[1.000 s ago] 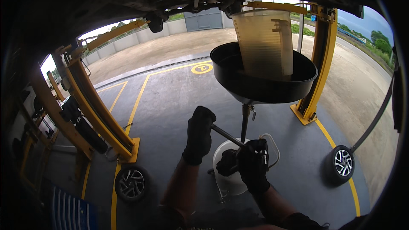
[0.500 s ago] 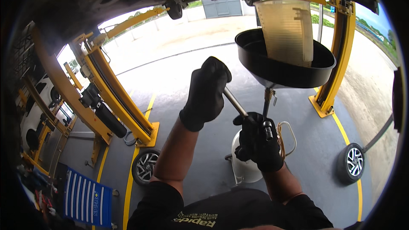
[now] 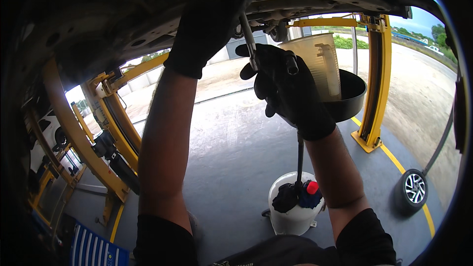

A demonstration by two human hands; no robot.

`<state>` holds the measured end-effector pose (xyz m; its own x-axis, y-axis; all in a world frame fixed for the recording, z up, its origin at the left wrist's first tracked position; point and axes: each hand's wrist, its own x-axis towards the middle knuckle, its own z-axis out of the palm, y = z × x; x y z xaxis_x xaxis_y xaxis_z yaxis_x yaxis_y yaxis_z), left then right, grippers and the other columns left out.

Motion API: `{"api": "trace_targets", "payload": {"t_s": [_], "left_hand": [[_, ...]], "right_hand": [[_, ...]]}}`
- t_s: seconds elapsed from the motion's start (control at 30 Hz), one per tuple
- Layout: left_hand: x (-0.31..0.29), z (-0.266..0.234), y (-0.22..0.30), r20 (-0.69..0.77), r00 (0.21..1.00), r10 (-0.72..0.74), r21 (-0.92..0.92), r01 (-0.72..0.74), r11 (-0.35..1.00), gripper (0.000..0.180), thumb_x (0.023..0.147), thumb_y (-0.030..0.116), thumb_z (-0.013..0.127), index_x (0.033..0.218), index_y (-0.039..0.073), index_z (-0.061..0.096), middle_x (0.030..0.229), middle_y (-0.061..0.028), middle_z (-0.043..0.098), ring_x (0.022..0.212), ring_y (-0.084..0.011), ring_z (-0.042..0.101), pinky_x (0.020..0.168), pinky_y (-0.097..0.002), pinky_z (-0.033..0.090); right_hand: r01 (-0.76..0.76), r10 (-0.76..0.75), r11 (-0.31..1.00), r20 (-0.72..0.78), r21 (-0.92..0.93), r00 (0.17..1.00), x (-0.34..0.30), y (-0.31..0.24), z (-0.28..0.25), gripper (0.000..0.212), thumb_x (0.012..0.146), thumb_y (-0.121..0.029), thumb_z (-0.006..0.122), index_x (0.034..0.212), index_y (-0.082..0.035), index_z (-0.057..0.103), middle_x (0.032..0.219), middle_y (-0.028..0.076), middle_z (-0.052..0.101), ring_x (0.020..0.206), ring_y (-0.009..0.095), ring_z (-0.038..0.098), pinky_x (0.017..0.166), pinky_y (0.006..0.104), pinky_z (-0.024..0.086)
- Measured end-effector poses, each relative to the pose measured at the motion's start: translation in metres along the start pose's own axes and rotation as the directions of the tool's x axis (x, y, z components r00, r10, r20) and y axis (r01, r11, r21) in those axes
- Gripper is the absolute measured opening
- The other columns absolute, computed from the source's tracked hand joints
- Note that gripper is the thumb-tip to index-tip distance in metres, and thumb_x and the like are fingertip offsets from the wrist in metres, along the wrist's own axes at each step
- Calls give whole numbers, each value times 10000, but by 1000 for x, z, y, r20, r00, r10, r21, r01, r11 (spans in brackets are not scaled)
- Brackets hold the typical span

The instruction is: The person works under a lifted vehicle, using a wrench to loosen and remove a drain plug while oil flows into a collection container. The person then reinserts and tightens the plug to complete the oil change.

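Note:
Raised against the dark car underside (image 3: 143, 7), my left hand (image 3: 209, 34) in a black glove is closed around a slim metal extension bar (image 3: 247, 34). The bar's upper end meets the underside, in shadow. Its lower end comes down beside the fingertips of my right hand (image 3: 293, 86), also gloved in black. A short dark metal socket (image 3: 291, 64) sticks out of my right hand between the fingers; the rest of what it holds is hidden. Just behind that hand, a black drain pan (image 3: 352, 91) carries a translucent plastic container (image 3: 327, 64).
Below the pan, a pole runs down to a white tank (image 3: 290, 224) with dark cloths and a red cap on top. Yellow lift posts (image 3: 377, 79) stand on both sides. A wheel (image 3: 414, 189) lies at right, a blue tool cabinet (image 3: 93, 249) at lower left.
Both hands have risen toward the car underside, bringing the bar and socket up. The bar's upper end now reaches the underside. The view has shifted, with the pan lower and further left.

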<state>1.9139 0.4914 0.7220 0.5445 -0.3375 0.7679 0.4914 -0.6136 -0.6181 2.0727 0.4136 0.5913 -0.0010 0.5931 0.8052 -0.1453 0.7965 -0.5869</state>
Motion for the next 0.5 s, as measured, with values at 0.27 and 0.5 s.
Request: {"api": "trace_targets", "payload": {"t_s": [0.27,0.5], "left_hand": [[54,-9,4,-147,985,-88,238,122,964,300,947,336,693,1048,54,705,930,-186,715,986,-400,674,889,-530,508],[58,39,-71,-148,988,42,-46,-50,998,273,1012,224,632,1176,5,643,1141,-248,659,1069,-398,625,918,-502,501]], "right_hand": [[83,-86,995,-55,-49,995,65,-5,-6,330,1047,-344,619,925,-38,637,698,58,660,489,63,545,396,224,411],[290,-303,948,-100,-129,948,92,7,-2,166,985,-202,665,931,-45,665,739,54,657,595,116,619,521,266,489]]}}
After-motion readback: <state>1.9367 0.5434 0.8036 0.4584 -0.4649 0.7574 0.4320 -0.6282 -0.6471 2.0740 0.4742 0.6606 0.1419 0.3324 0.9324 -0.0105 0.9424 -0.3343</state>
